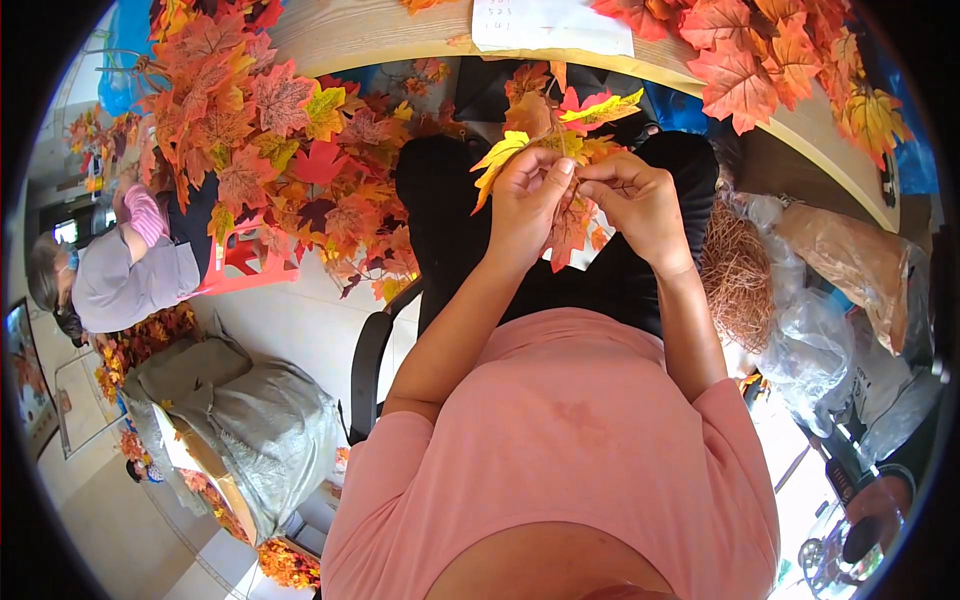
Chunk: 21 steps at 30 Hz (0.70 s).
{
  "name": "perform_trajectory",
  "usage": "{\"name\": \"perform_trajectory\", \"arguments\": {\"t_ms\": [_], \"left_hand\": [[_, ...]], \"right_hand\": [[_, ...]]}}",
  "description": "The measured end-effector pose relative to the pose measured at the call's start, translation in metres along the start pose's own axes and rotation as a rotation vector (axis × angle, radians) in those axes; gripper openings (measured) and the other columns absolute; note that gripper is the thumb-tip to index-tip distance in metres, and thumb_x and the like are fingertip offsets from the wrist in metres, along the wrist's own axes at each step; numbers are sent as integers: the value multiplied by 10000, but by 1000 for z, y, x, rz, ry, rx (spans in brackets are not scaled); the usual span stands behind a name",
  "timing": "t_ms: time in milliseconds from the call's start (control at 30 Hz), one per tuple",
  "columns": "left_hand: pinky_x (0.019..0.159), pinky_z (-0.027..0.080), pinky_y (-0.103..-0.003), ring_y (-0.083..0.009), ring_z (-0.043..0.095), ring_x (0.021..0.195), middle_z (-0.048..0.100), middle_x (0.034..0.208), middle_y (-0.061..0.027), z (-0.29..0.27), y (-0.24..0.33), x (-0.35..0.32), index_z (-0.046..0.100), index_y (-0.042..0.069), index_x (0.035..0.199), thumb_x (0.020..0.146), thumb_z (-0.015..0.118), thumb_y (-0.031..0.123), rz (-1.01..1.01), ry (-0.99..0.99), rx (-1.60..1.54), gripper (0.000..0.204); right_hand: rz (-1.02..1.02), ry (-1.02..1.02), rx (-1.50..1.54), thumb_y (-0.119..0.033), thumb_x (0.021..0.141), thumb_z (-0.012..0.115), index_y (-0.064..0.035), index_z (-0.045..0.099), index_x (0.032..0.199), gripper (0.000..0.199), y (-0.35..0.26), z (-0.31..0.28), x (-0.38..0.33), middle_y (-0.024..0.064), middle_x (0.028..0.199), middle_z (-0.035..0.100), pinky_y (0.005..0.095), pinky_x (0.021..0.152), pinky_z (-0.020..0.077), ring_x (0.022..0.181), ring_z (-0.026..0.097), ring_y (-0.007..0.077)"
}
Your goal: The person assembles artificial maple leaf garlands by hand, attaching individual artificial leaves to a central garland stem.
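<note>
Both of my hands meet above my lap, just in front of the table edge. Between them is an artificial maple leaf garland [566, 240] with orange, red and yellow leaves; some leaves stick up beyond my fingers and others hang below. My left hand [533, 200] is closed, thumb and forefinger pinching the garland's stem. My right hand [637, 205] is closed too, its fingertips pinched at the same spot, close to the left thumb. Exactly what lies between the right fingertips is too small to make out.
A wooden table [400, 38] curves ahead, with a paper sheet [550, 28] on it. Leaf garlands [290, 140] hang at left, more leaves [740, 60] at right. Brown strands [738, 275] and plastic bags [815, 340] lie right. A co-worker [135, 260] sits far left beyond a cloth-covered box [280, 430].
</note>
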<state>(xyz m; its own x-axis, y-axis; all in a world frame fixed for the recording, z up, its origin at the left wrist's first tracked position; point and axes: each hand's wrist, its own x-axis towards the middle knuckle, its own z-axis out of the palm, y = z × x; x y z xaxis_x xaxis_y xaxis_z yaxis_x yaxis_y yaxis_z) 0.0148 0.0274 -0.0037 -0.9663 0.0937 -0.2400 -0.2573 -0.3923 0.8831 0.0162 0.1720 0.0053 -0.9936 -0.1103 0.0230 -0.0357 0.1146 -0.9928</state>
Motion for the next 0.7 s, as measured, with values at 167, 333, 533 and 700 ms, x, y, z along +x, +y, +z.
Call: {"name": "perform_trajectory", "arguments": {"t_ms": [167,333,533,700], "left_hand": [[584,415,-183,-40,500,644,548,762,5,-3,-5,3,539,23,855,859,574,106,71,-11,21,89],[497,369,-160,-30,472,592,537,723,17,-2,-6,2,548,37,876,869,572,141,94,3,87,107],[555,391,-179,-29,480,631,529,755,7,-4,-8,0,521,9,849,854,566,55,167,-46,138,65],[562,394,-175,-29,480,633,526,753,6,-6,-11,-2,527,6,834,850,566,44,229,-73,247,57]], "right_hand": [[53,-20,87,22,747,656,35,647,882,136,2,3,-3,76,826,611,225,661,484,734,591,110],[65,-48,81,33,762,639,45,638,892,130,-2,2,-2,63,851,592,210,651,467,737,569,89],[87,-80,95,18,787,623,48,628,909,126,0,3,-4,45,852,578,197,652,458,740,554,72],[215,-83,112,1,796,620,47,626,903,117,6,1,-6,38,795,602,196,644,457,695,550,63]]}}
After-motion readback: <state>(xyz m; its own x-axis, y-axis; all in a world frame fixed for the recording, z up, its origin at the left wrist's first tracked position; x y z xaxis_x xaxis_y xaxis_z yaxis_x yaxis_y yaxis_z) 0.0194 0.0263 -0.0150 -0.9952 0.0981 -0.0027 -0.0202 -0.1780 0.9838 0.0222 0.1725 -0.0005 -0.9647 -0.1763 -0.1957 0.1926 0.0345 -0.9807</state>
